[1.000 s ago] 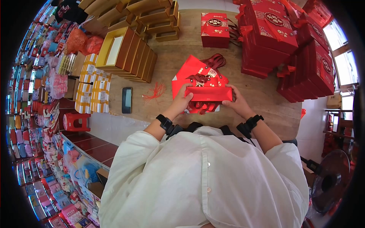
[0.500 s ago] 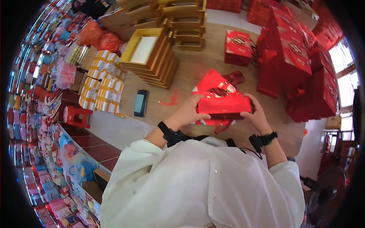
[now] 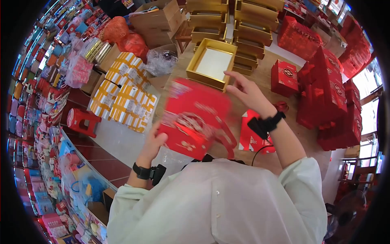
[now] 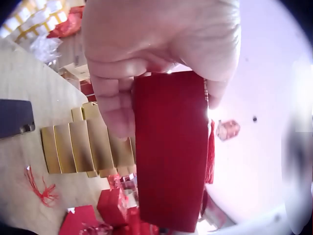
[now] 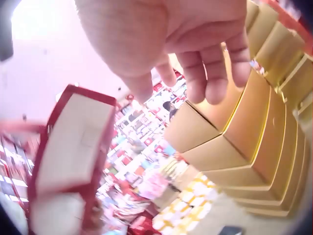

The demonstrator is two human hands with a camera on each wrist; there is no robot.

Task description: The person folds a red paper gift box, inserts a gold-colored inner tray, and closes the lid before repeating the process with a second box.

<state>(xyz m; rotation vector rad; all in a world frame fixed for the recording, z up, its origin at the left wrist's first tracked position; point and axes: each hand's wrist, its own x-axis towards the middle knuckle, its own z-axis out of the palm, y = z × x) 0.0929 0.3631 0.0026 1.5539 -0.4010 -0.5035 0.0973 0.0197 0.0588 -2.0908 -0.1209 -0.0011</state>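
1. Red gift bag: held clear of the table in front of the chest and blurred. Its white-lined open mouth is seen in the right wrist view.
2. Left hand: the bag's lower left edge is pinched, thumb on one face and fingers on the other.
3. Right hand: nothing is held. The fingers are loosely spread, apart from the bag, above the open gold box.
4. Flat red bags: laid on the table beneath the right wrist.
5. Red boxes: stacked at the table's right.
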